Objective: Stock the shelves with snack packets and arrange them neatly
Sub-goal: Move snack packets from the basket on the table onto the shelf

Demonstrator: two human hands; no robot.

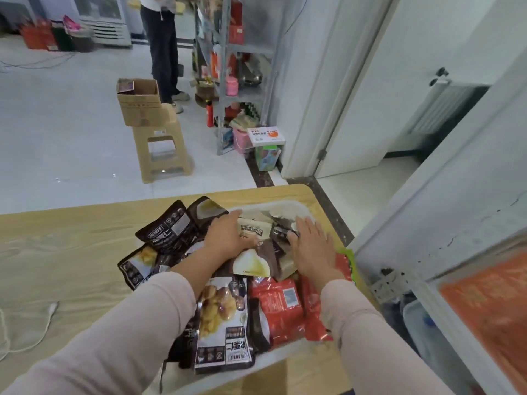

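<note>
Chestnut pack (pixel 222 317) nearest, red packs (pixel 281 309) just beside it. Snack packets (pixel 168 228) heaped on wooden table (pixel 71 252), toward right edge. Left hand (pixel 225 232) flat on pile, fingers straight, gripping nothing. Right hand (pixel 309 246) likewise, palm down, touching packets. Probably light, soft, slick foil, prone to sliding off a stack. Best squeezed by flat faces between both palms, or pinched at a sealed edge. White cord (pixel 48 317) lying at left of table. Beyond: glossy tile floor (pixel 57 124), plastic stool (pixel 162 149) carrying cardboard box (pixel 138 101), metal shelves (pixel 242 49) part-stocked, person (pixel 159 47) standing by them, white door (pixel 370 109) at right.
</note>
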